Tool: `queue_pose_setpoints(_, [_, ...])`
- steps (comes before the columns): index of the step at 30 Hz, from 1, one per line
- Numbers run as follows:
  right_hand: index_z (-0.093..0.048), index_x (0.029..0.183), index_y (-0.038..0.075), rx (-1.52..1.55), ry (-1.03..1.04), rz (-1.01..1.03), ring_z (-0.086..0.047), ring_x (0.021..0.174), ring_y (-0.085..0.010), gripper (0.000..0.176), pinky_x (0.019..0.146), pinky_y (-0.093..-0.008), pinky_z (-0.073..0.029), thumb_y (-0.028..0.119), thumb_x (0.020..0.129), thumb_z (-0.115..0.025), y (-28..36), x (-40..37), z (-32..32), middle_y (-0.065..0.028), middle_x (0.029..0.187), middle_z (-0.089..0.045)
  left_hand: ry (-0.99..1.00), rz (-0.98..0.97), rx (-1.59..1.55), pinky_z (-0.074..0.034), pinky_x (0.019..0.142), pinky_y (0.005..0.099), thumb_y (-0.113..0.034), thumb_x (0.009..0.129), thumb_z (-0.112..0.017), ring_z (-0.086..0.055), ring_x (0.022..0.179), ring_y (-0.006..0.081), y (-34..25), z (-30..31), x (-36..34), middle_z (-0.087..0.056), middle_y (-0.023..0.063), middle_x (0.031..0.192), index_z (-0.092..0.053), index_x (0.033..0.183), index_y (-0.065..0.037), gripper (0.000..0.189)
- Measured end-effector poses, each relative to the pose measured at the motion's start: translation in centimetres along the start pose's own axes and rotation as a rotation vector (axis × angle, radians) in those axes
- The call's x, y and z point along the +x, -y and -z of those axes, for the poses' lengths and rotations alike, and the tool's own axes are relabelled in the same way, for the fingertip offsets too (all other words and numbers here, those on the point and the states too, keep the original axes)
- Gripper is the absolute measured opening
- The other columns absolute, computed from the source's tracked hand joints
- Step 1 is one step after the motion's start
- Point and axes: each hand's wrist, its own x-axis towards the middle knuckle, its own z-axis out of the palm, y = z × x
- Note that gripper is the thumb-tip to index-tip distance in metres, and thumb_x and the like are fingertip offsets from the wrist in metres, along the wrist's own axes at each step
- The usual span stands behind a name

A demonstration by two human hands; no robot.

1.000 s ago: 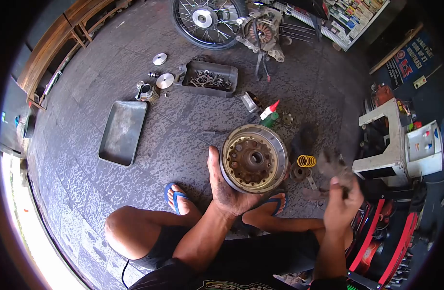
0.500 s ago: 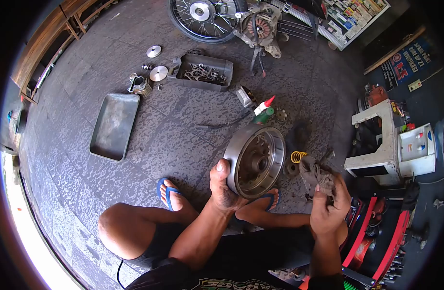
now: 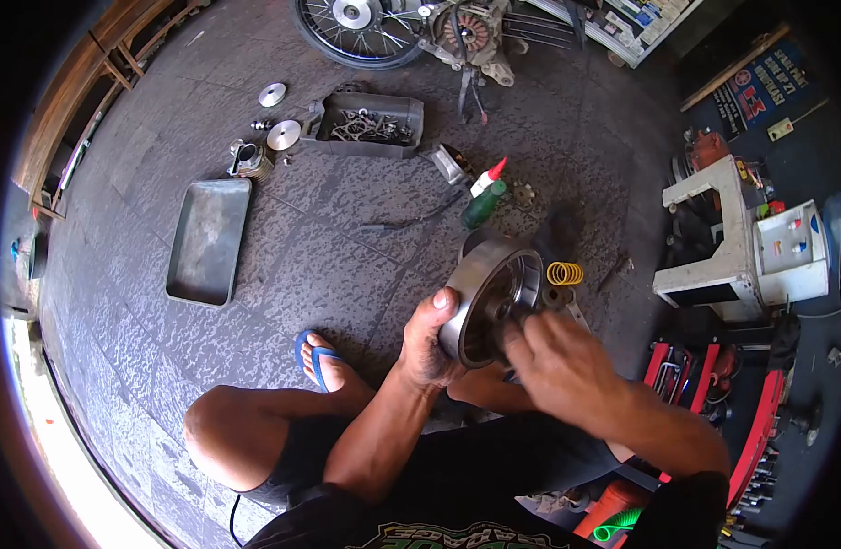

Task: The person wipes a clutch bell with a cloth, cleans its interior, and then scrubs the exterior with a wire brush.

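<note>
A round steel flywheel rotor (image 3: 480, 279) is held tilted in front of me, its hollow side turned to the right. My left hand (image 3: 430, 339) grips its lower left rim, thumb on the outside. At the rotor's opening is my right hand (image 3: 553, 357), slightly blurred, its fingers curled and reaching inside. A bit of the dark grey rag (image 3: 510, 340) seems to show at those fingertips; the rest is hidden by the hand. Beyond the rotor stand a green bottle (image 3: 483, 207) and a white bottle with a red tip (image 3: 489, 177). A yellow spring (image 3: 565, 274) lies to the right.
Farther out on the floor are an empty metal tray (image 3: 210, 242), a cylinder block (image 3: 249, 160) and a dark bin of small parts (image 3: 370, 123). A wheel and engine (image 3: 466, 37) stand at the top. Red tool trays (image 3: 754, 448) and a white stand (image 3: 713, 247) are at right.
My right hand has moved left with the rag, from beside the rotor into its opening. The left hand still holds the rotor, which has tilted a little. The view has shifted slightly.
</note>
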Motion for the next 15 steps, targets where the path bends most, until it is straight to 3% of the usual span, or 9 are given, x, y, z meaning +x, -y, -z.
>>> queue_pose_setpoints(2, [-0.062, 0.107, -0.005, 0.357, -0.039, -0.143, -0.061, 0.076, -0.0305, 0.034, 0.071, -0.0421, -0.053, 0.017, 0.083, -0.07, 1.9, -0.2, -1.3, -0.0148, 0.087, -0.056, -0.066, -0.007, 0.02, -0.047, 0.108, 0.0462, -0.065, 0.079, -0.062, -0.054, 0.128, 0.0344, 0.1, 0.1, 0.1, -0.05, 0.0232, 0.143, -0.038, 0.149, -0.001, 0.098])
queue_pose_setpoints(3, [-0.061, 0.112, -0.005, 0.585, -0.112, -0.199, -0.065, 0.079, -0.0277, 0.032, 0.074, -0.0386, -0.054, 0.013, 0.087, -0.07, 2.3, 0.0, -1.7, -0.0189, 0.091, -0.06, -0.053, -0.039, -0.013, -0.047, 0.107, 0.0484, -0.066, 0.082, -0.061, -0.055, 0.127, 0.0351, 0.1, -0.2, 0.2, -0.051, 0.0228, 0.143, -0.04, 0.148, -0.001, 0.094])
queue_pose_setpoints(4, [-0.061, 0.112, -0.005, 0.593, -0.11, -0.203, -0.065, 0.079, -0.0277, 0.032, 0.074, -0.0386, -0.054, 0.013, 0.087, -0.07, 2.1, 0.0, -1.6, -0.0189, 0.091, -0.06, -0.059, -0.033, -0.012, -0.047, 0.107, 0.0484, -0.066, 0.082, -0.061, -0.055, 0.127, 0.0351, 0.0, -0.3, 0.3, -0.051, 0.0228, 0.143, -0.04, 0.148, -0.001, 0.094])
queue_pose_setpoints(6, [-0.057, 0.122, -0.007, 1.277, 0.01, -0.446, -0.067, 0.091, -0.0214, 0.034, 0.08, -0.0336, -0.053, 0.009, 0.093, -0.062, 1.4, 0.1, -0.6, -0.02, 0.103, -0.066, -0.024, -0.034, -0.145, -0.05, 0.102, 0.0452, -0.057, 0.087, -0.06, -0.061, 0.117, 0.0309, -0.5, -0.5, 0.8, -0.058, 0.0194, 0.133, -0.043, 0.144, 0.001, 0.083])
queue_pose_setpoints(7, [-0.055, 0.127, -0.006, 1.483, -0.072, -0.434, -0.065, 0.102, -0.016, 0.034, 0.085, -0.0306, -0.051, 0.011, 0.098, -0.057, 0.9, -0.3, -1.0, -0.0172, 0.114, -0.068, -0.026, -0.033, -0.027, -0.048, 0.107, 0.0502, -0.068, 0.088, -0.057, -0.057, 0.125, 0.0346, -0.9, -0.5, 1.0, -0.054, 0.0211, 0.14, -0.042, 0.146, -0.001, 0.09])
queue_pose_setpoints(11, [-0.063, 0.121, -0.001, 1.808, -0.115, -0.481, -0.067, 0.099, -0.0174, 0.027, 0.086, -0.0326, -0.051, 0.011, 0.097, -0.058, -1.4, -1.6, 2.4, -0.0124, 0.115, -0.067, 0.022, -0.062, -0.167, -0.048, 0.105, 0.0506, -0.067, 0.088, -0.055, -0.056, 0.125, 0.0327, -1.3, -0.5, 1.6, -0.052, 0.0191, 0.14, -0.039, 0.147, -0.003, 0.089])
queue_pose_setpoints(12, [-0.063, 0.121, -0.001, 1.807, -0.107, -0.477, -0.067, 0.099, -0.0174, 0.027, 0.086, -0.0326, -0.051, 0.011, 0.097, -0.058, -2.4, -1.5, 2.4, -0.0124, 0.115, -0.067, 0.019, -0.069, -0.169, -0.048, 0.105, 0.0506, -0.067, 0.088, -0.055, -0.056, 0.125, 0.0327, -1.3, -0.3, 1.6, -0.052, 0.0191, 0.14, -0.039, 0.147, -0.003, 0.089])
queue_pose_setpoints(14, [-0.063, 0.123, 0.0, 0.886, -0.133, -0.226, -0.068, 0.099, -0.0271, 0.03, 0.085, -0.0347, -0.052, 0.01, 0.096, -0.058, -3.7, -1.4, 1.5, -0.016, 0.113, -0.066, -0.002, -0.021, -0.191, -0.047, 0.106, 0.051, -0.069, 0.088, -0.054, -0.055, 0.127, 0.0335, -1.4, -0.1, 1.6, -0.051, 0.0194, 0.141, -0.039, 0.148, -0.003, 0.09])
queue_pose_setpoints(15, [-0.065, 0.122, 0.001, 0.702, -0.16, -0.241, -0.065, 0.093, -0.0333, 0.032, 0.08, -0.0381, -0.053, 0.015, 0.094, -0.061, -3.3, -1.1, 0.8, -0.0161, 0.103, -0.064, -0.002, -0.02, -0.191, -0.047, 0.106, 0.051, -0.069, 0.088, -0.054, -0.055, 0.127, 0.0335, -1.3, -0.2, 1.6, -0.051, 0.0194, 0.141, -0.039, 0.148, -0.003, 0.09])
